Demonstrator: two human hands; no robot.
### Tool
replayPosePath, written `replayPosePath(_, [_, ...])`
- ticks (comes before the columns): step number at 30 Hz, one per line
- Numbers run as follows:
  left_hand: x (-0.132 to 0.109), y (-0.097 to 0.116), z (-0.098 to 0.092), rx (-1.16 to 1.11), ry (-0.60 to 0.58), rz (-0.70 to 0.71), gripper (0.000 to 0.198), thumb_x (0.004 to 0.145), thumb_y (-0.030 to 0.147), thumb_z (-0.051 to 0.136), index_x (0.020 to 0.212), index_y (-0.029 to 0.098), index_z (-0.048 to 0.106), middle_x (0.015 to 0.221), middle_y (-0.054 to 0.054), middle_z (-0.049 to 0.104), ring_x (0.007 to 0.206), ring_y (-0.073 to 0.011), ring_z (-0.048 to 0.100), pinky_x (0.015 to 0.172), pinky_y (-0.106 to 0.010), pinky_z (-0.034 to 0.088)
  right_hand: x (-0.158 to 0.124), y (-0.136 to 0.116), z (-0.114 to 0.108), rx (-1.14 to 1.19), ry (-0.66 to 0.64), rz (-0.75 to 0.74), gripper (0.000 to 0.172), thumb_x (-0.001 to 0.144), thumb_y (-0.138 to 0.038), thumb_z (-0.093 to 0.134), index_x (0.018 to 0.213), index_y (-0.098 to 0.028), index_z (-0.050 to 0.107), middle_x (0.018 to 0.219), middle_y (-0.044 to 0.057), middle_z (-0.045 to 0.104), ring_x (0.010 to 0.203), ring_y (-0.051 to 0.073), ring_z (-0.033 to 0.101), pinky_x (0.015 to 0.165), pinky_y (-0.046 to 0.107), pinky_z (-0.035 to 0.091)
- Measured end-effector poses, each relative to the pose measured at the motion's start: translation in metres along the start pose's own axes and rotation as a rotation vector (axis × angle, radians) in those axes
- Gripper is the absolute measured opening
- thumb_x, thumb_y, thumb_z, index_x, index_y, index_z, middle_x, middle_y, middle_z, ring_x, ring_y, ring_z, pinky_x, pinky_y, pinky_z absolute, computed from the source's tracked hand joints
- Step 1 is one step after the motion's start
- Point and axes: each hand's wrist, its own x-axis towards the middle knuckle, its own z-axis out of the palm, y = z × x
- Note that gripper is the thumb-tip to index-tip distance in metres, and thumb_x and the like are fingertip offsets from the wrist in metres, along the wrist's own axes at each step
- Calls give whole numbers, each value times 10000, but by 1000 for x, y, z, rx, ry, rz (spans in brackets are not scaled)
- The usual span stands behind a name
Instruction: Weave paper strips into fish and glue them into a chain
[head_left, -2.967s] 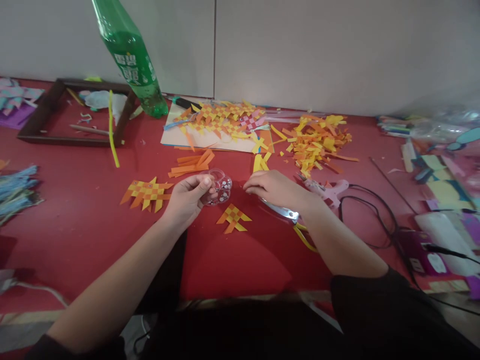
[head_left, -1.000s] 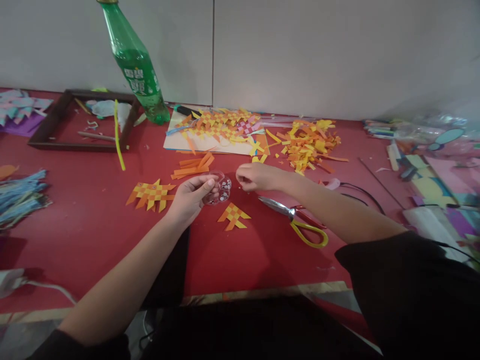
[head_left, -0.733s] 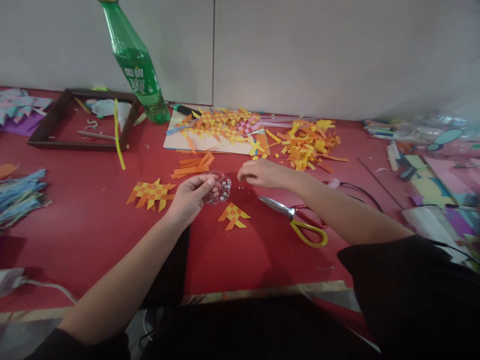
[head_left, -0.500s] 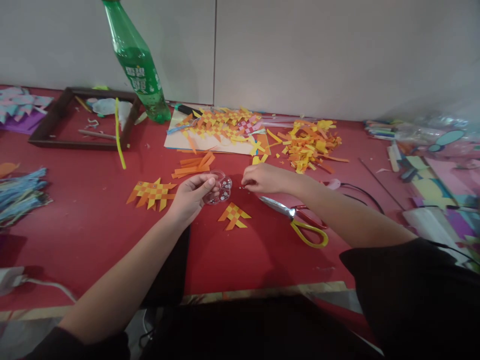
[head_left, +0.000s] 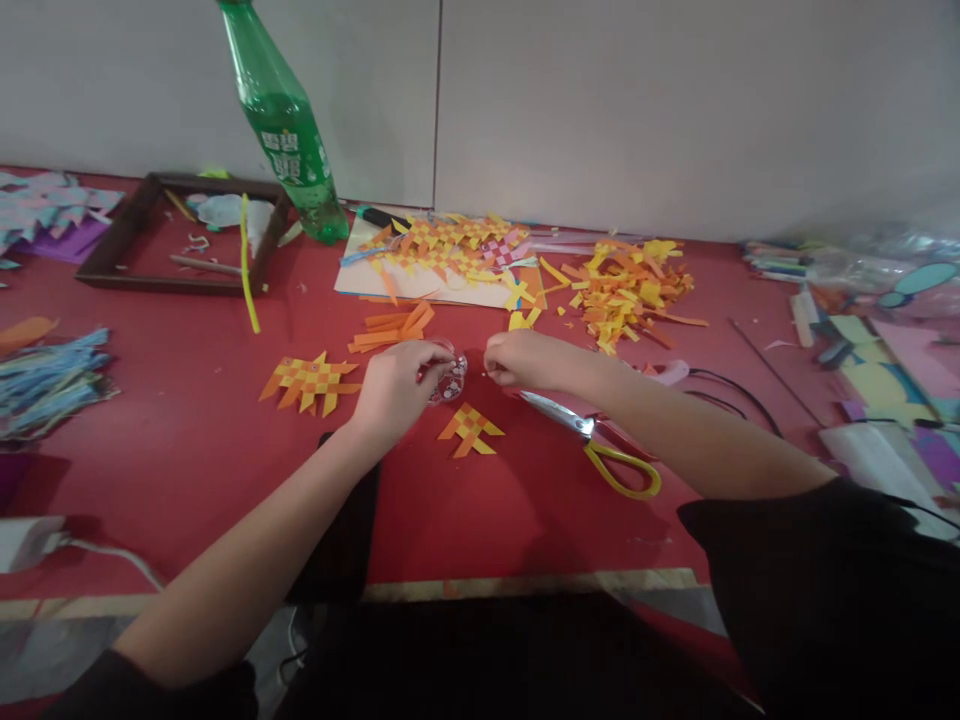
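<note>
A small round clear case [head_left: 452, 386] with compartments holds tiny black-and-white googly eyes. My left hand [head_left: 401, 385] is over its left side, thumb and forefinger pinched together above the eyes; whether they grip an eye or the case is hidden. Just right of the case, my right hand [head_left: 521, 358] is low over the table with its fingertips pinched. Tiny pale bits lie by those fingertips, and what they hold is too small to make out. A small woven orange-and-yellow paper fish [head_left: 471, 430] lies below the case. Another, larger woven fish [head_left: 311, 382] lies left of my left hand.
Scissors [head_left: 589, 430] lie open below my right forearm. Behind are orange strips [head_left: 394, 325], woven fish [head_left: 450, 245] on a board and a heap of paper scraps [head_left: 634, 285]. A green bottle [head_left: 289, 140] stands beside a dark frame [head_left: 161, 285].
My left hand has moved right, from the case's left edge to over its compartments, and its fingers have closed in a pinch. My right hand stays nearly in place. The view has shifted slightly.
</note>
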Motion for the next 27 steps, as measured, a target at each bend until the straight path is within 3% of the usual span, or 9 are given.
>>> replayPosePath(10, [19,-7,11,360,-177,188,267,826,108,524,900,212,758,859,-100,733,917,-280,630,810,-384,507,1,10,0,96,129,16,67,758,-117,610,783,-147,665,851,61,642,728,145,543,687,271,398])
replayPosePath(17, [16,-17,6,367,-159,179,503,767,56,481,1190,238,684,981,-81,735,975,-263,641,829,-354,512,13,-1,-7,174,250,-27,43,762,-144,619,793,-160,644,827,41,628,722,137,529,674,258,382])
replayPosePath(22, [16,-16,1,352,-133,141,498,760,56,471,1173,214,701,977,-93,741,936,-277,666,827,-368,515,28,-8,-2,182,255,-85,42,780,-160,633,742,-143,634,792,51,609,702,142,507,660,261,362])
replayPosePath(27, [16,-14,2,327,-96,130,431,761,59,531,1132,203,697,995,-88,749,958,-277,668,836,-365,507,30,-8,-1,191,231,-136,123,785,-67,575,786,-128,682,823,77,647,752,162,559,699,266,400])
